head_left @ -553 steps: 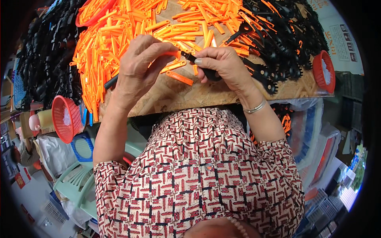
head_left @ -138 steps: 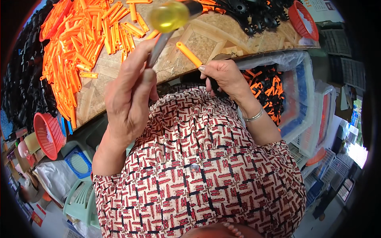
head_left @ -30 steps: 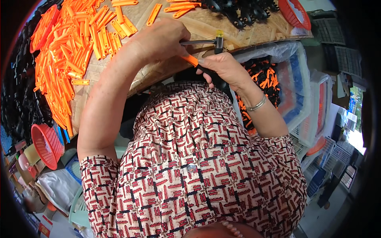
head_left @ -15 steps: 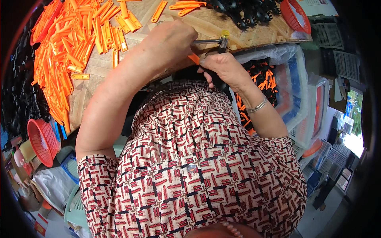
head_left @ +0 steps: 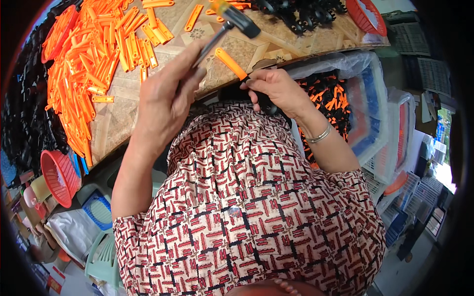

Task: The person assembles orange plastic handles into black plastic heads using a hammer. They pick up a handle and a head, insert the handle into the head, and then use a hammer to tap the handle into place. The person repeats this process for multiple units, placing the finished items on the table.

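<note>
My left hand (head_left: pixel 165 98) grips a small mallet (head_left: pixel 243 22) by its dark shaft. The mallet's two-faced head, black at one end and yellow at the other, is raised over the table, away from the piece in my right hand. At the table's near edge, my right hand (head_left: pixel 277 88) pinches a black part with an orange handle piece (head_left: pixel 231 64) joined to its end. The orange piece points up and left; my fingers hide most of the black part.
Loose orange pieces (head_left: pixel 74 93) are heaped at the table's left. Black parts (head_left: pixel 301 15) lie at the far side, beside a red basket (head_left: pixel 366 18). A plastic-lined crate (head_left: pixel 368 103) of orange and black pieces stands right, below the table edge. Another red basket (head_left: pixel 60 177) sits lower left.
My left hand has pulled back to the left and turned, lifting the mallet up and away from my right hand. The orange piece now shows at full length; my right hand has barely moved.
</note>
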{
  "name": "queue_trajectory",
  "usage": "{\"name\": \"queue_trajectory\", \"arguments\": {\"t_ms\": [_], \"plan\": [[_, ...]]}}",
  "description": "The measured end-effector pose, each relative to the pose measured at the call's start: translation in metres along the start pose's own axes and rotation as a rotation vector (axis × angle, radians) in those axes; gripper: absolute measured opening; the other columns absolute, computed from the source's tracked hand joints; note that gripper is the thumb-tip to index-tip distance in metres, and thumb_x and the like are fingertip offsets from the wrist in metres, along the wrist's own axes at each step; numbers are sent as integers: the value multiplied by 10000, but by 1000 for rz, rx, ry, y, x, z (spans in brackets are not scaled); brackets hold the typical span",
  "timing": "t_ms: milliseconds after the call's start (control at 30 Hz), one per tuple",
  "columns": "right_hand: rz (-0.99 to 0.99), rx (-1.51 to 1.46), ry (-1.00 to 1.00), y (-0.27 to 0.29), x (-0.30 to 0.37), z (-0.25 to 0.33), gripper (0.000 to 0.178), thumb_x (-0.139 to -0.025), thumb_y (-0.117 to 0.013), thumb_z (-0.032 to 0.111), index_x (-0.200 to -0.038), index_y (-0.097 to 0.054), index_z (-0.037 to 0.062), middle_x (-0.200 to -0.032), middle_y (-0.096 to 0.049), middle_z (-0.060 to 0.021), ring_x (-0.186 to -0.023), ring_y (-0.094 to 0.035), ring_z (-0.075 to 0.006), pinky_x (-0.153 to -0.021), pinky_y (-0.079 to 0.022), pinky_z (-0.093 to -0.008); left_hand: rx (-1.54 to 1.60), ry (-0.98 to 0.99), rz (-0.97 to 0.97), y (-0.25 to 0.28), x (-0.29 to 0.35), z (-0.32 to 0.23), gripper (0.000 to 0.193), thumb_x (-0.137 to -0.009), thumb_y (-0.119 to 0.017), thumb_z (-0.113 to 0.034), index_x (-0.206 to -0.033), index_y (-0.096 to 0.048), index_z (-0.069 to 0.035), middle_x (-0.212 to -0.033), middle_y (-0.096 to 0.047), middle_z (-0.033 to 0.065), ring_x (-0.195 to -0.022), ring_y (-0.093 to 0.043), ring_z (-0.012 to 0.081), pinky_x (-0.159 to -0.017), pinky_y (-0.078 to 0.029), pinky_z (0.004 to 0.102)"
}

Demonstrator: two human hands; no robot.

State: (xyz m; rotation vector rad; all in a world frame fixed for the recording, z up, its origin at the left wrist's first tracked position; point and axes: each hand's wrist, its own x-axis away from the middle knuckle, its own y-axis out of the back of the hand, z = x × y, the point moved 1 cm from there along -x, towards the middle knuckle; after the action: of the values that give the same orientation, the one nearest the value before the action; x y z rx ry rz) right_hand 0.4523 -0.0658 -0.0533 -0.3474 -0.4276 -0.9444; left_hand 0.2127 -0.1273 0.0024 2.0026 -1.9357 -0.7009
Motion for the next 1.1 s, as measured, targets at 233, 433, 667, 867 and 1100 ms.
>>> {"name": "queue_trajectory", "arguments": {"t_ms": [233, 433, 667, 867, 1100], "plan": [[16, 91, -28, -3, 2, 2, 251, -1024, -572, 150, -1023, -684, -75, -696, -659, -60, -570, -611, -132, -597, -516, -267, -377, -26, -24, -2, 30, 1, 409, -935, -674, -86, -1316, -681, -236, -730, -572, 82, -625, -604, 268, -568, -473, 395], [-15, 119, -49, -5, 1, 10, 239, -1017, -579, 139, -996, -697, -68, -675, -655, -62, -559, -613, -139, -567, -510, -270, -572, -413, -244, 5, 22, -10, 469, -862, -659, 15, -1288, -703, -177, -790, -579, 38, -686, -574, 216, -618, -488, 376], [3, 191, 5, 4, 2, 9, 238, -1023, -576, 141, -1023, -701, -61, -665, -646, -63, -566, -623, -138, -564, -512, -271, -379, -306, -252, 10, 17, -3, 469, -859, -711, 53, -1286, -708, -140, -848, -644, 81, -741, -621, 194, -670, -495, 293], [-69, 813, 40, 132, 61, 31, 245, -958, -669, 249, -972, -752, 19, -790, -724, -75, -728, -682, -148, -689, -534, -316, 319, 191, -347, 44, 15, 44, 355, -980, -639, -17, -1332, -654, -59, -906, -642, -2, -835, -605, 68, -743, -486, 221], [-473, 1229, 755, 86, 8, 87, 166, -937, -603, 189, -970, -703, 60, -895, -652, -126, -894, -637, -317, -792, -496, -413, 337, 370, -372, 50, -6, 42, 328, -976, -709, -176, -1268, -680, -30, -812, -490, -86, -721, -409, 23, -625, -334, 195]]}}
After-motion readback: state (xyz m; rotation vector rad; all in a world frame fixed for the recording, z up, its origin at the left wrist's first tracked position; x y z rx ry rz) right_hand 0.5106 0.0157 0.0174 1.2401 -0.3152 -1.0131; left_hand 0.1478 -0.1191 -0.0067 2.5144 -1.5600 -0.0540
